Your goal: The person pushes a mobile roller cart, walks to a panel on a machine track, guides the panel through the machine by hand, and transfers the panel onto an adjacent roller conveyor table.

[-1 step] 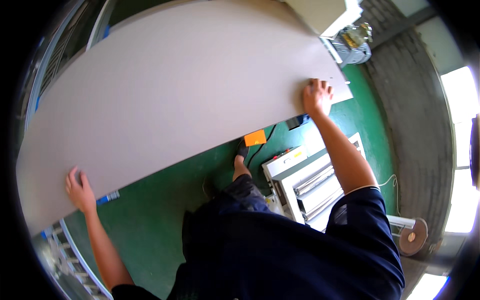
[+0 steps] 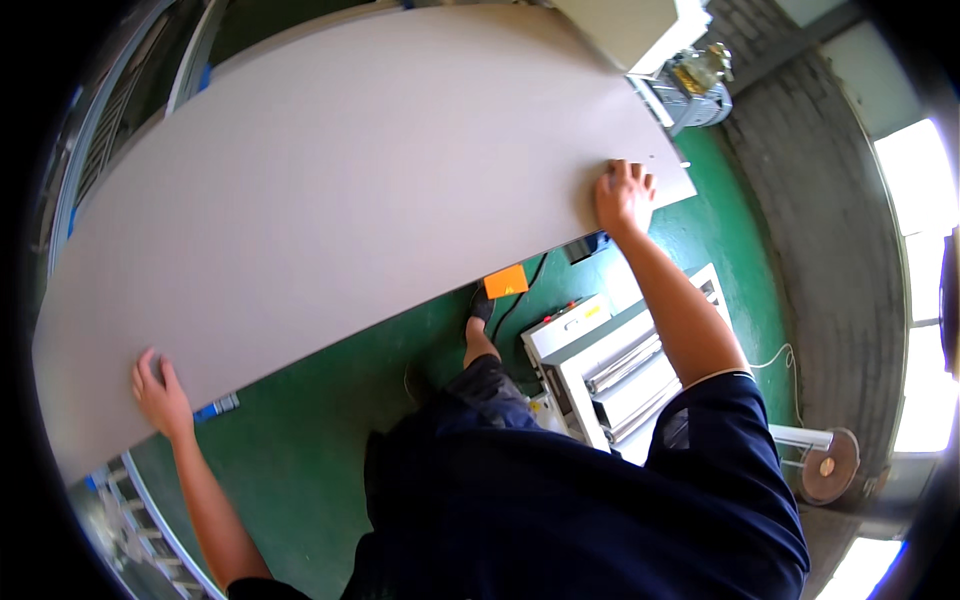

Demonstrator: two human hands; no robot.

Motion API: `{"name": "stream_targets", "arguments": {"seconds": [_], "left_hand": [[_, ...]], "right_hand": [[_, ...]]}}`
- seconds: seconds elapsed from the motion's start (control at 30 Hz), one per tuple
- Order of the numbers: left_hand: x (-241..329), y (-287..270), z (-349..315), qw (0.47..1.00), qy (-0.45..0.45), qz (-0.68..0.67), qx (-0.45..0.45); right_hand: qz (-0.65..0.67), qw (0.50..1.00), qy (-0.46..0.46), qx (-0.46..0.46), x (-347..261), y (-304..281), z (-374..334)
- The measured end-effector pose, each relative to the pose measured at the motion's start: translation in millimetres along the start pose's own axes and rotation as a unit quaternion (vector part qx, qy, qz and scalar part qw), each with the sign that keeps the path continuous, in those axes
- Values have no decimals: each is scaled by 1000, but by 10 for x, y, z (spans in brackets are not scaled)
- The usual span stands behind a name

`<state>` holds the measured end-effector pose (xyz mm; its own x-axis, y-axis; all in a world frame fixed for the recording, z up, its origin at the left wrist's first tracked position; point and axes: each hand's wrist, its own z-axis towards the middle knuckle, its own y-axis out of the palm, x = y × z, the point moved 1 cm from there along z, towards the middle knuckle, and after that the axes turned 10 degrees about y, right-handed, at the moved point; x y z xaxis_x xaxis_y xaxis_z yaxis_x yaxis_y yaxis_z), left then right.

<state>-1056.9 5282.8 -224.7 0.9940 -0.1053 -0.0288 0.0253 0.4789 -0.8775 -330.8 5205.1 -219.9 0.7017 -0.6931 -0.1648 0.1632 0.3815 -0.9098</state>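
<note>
Large, flat, smooth pale grey-mauve panel (image 2: 350,200) spans the scene from the left side to the far right, in front of the person. Its near edge runs obliquely, lying nearer at the left end and farther at the right.

Left hand (image 2: 162,398): on the panel's top face at the near left, beside the near edge. Fingers extended, thumb set apart; hand spread wide rather than closed around anything.

Right hand (image 2: 627,197): on the top face near the panel's right end, by the near edge. Fingers parted and slightly bent, hand fairly wide. Cannot tell whether either palm bears on the edge; undersides hidden.

Below the near edge: bright orange rectangular piece (image 2: 506,281), just beside a dark shoe (image 2: 481,304) on the green painted floor (image 2: 310,430). Black cable (image 2: 518,313) runs to the right of the orange piece. Small blue-and-white object (image 2: 217,406) shows by the left hand, under the panel's edge; kind unclear.

Near right: white-framed machine with shiny metal rollers (image 2: 625,366), partly behind the right forearm. Far right: beige box-shaped housing (image 2: 620,30) at the panel's far side, grey ribbed motor-like unit (image 2: 695,105) beside it.
</note>
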Motion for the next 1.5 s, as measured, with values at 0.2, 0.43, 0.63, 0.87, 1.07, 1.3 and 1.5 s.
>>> {"name": "stream_targets", "arguments": {"seconds": [0.2, 0.43, 0.63, 0.87, 1.07, 1.3, 1.5], "left_hand": [[260, -282, 119, 1000, -3, -9, 6], [372, -441, 181, 1000, -8, -8, 0], [353, -504, 169, 1000, 3, -4, 11], [365, -663, 159, 1000, -15, -15, 11], [375, -709, 178, 1000, -21, -13, 8], [392, -725, 184, 1000, -19, -21, 10], [431, -759, 179, 999, -28, -16, 10]], "right_hand": [[40, 999, 1, 16, 53, -165, 130], [58, 998, 16, -4, 35, -319, 222], [65, 998, 19, -10, 27, -436, 234], [70, 997, 13, 0, 11, -523, 211], [63, 998, 18, 5, 39, -579, 153], [65, 998, 22, 4, 52, -614, 177], [71, 997, 12, 7, -7, -655, 253]]}}
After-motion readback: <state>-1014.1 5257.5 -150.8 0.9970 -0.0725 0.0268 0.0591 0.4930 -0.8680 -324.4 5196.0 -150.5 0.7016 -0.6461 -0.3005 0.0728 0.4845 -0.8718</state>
